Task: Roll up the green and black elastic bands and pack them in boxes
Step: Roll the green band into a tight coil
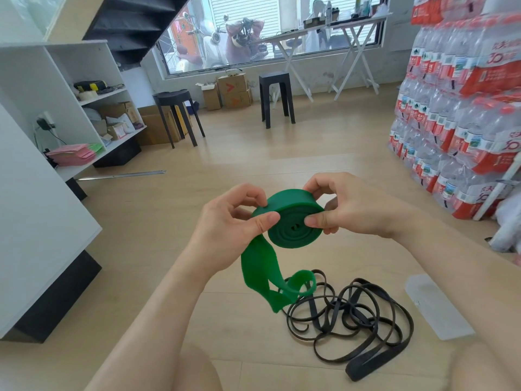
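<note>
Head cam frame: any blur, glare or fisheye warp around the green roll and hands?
Head view: green roll, left hand and right hand are sharp, softly lit, no glare. Head view: the hanging green tail looks fuzzy-edged, likely motion blur. Head view, edges: fisheye bows the white shelf and the bottle stack; black band on the floor is sharp.

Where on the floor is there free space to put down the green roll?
Bare floor lies between the white cabinet and the black band, and ahead before the stools. Crowded: right side, black band and clear box.
</note>
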The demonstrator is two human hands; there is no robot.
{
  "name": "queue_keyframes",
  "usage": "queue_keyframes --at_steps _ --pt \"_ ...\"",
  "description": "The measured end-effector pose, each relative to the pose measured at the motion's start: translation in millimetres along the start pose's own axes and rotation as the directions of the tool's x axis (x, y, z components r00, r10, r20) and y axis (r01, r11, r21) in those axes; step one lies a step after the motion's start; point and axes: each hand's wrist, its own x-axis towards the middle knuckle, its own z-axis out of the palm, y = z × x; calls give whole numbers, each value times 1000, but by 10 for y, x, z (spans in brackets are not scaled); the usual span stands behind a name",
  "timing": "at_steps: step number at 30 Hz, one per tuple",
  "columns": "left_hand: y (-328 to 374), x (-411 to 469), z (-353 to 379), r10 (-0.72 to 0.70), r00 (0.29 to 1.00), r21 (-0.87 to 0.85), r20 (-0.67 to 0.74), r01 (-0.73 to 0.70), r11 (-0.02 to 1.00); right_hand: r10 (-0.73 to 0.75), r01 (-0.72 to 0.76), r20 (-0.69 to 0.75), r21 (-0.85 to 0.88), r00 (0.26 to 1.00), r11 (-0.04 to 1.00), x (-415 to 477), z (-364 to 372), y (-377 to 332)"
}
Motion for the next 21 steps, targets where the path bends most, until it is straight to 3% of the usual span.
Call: queue_keyframes --at_steps 6,10,16,18,21 --pt "-43 36 -44 -1 1000 12 17 1 1000 12 -12 -6 54 1000 998 -9 -25 22" --pt "-9 15 -54 -54 998 -115 37 58 992 22 -21 -1 102 1000 995 -6 -14 48" --pt "41 -6 0 4 999 -54 44 -1 999 3 -4 4 200 1000 980 5 29 37" --pt "51 -12 -2 12 1000 -42 13 -12 999 1 -6 38 116 999 993 -4 29 -21" --pt "48 -17 15 17 1000 45 24 -18 999 -57 67 48 -269 997 961 -36 19 -119"
